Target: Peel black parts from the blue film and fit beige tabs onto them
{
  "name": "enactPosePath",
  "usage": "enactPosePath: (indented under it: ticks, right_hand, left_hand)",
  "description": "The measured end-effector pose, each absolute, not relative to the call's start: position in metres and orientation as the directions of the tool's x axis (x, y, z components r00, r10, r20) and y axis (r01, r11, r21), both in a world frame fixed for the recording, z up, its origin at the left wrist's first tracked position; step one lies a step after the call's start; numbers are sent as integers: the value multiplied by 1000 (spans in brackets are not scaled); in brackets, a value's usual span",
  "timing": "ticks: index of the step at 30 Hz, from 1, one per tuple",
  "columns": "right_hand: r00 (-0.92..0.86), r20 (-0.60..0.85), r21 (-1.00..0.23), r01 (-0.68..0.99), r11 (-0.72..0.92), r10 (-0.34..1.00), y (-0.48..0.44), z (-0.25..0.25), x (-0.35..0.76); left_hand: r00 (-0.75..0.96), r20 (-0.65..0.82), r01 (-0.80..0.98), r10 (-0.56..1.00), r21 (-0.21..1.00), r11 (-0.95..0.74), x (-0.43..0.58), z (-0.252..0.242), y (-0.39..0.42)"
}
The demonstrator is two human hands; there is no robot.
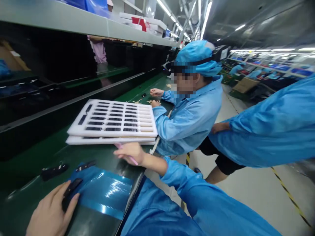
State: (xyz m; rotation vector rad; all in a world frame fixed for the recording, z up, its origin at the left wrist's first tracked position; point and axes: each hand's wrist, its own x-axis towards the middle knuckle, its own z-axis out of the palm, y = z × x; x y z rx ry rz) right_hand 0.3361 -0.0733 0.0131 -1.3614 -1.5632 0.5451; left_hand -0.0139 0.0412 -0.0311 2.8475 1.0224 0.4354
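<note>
Nearest you, at the bottom left, your left hand [50, 208] has its fingers lying close together with the thumb set a little apart, and a black piece [73, 187] is held in the narrow gap between them, over the edge of a shiny blue sheet [105, 190] on the green bench [103, 155]. Just past that hand lie 2 more dark pieces: a dark part [54, 171] on the bench to the left, and a slim strip [85, 165] at the sheet's far edge. Your right hand [131, 152] is beyond the sheet, fingers curled, pinching a pink stick [133, 160] between thumb and fingertips; its other end points towards 2 stacked white trays [105, 133], though you cannot tell whether it touches them. The top tray's slots hold rows of dark pieces, with pale ones in the right column. Past the trays, a co-worker [192, 121] in blue bends over the bench, both hands near small beige bits [136, 102].
</note>
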Motion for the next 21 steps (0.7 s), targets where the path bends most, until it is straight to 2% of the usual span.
enactPosePath:
  ticks: [2,3,5,12,17,21]
  right_hand:
    - [102,524,-560,790,252,845,-85,26,357]
    - [116,576,-441,878,188,809,-89,31,366]
    - [132,610,-316,945,87,782,-92,37,381]
    - [140,588,-255,967,19,796,-93,28,388]
    - [165,592,-266,964,-1,789,-95,27,388]
    - [183,631,-304,952,23,754,-96,29,383]
  left_hand:
    - [688,234,649,686,223,-727,-10,-21,34]
    - [675,221,659,704,249,-710,-9,-17,32]
    - [665,203,664,719,280,-693,-8,-13,30]
    - [637,184,703,748,259,-662,-12,-25,36]
    - [627,201,673,753,348,-653,-16,-33,41]
    - [585,272,644,764,417,-641,-14,-34,48]
